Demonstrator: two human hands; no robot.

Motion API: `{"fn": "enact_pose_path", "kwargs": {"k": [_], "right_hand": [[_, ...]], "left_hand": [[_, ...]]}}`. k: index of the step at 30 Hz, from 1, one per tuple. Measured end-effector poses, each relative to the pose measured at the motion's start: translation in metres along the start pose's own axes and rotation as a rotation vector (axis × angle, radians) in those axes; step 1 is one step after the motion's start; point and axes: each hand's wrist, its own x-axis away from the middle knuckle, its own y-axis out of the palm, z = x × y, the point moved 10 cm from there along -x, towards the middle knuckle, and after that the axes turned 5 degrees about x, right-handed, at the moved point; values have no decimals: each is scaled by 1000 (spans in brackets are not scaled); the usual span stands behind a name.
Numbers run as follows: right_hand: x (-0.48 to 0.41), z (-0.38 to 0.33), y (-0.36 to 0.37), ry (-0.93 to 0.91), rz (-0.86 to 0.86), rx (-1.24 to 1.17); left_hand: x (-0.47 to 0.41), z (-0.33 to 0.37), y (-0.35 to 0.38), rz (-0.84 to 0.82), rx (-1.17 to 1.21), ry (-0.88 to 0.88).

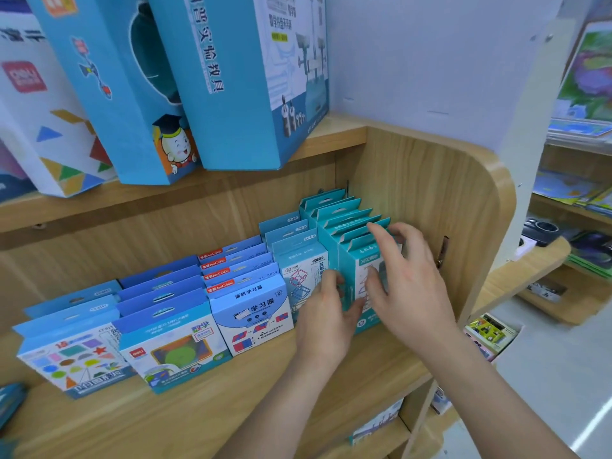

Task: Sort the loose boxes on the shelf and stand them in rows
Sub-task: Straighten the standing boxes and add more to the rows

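Several rows of small boxes stand on the wooden shelf (198, 415). The rightmost row is of teal boxes (341, 213), close to the shelf's right side wall. My left hand (326, 321) grips the left edge of the front teal box (356, 263), thumb on its face. My right hand (409, 279) lies over the same box's front and top, fingers spread and slightly bent, hiding most of its print. Left of it stand a pale blue row (299, 256), a row with red labels (251, 309), a blue row (172, 339) and a shapes-print row (69, 356).
Big blue boxes (238, 81) stand on the shelf above, overhanging its edge. The curved wooden side panel (480, 207) closes the shelf on the right. A lower shelf (377, 422) holds more boxes. Other shelves with goods (576, 246) stand across the aisle.
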Motion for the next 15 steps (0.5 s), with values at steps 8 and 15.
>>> {"fn": "enact_pose_path", "kwargs": {"k": [8, 15], "right_hand": [[9, -12, -15, -56, 74, -140], [16, -66, 9, -189, -133, -373]], "left_hand": [[7, 2, -25, 35, -28, 24], [32, -3, -97, 129, 14, 115]]}}
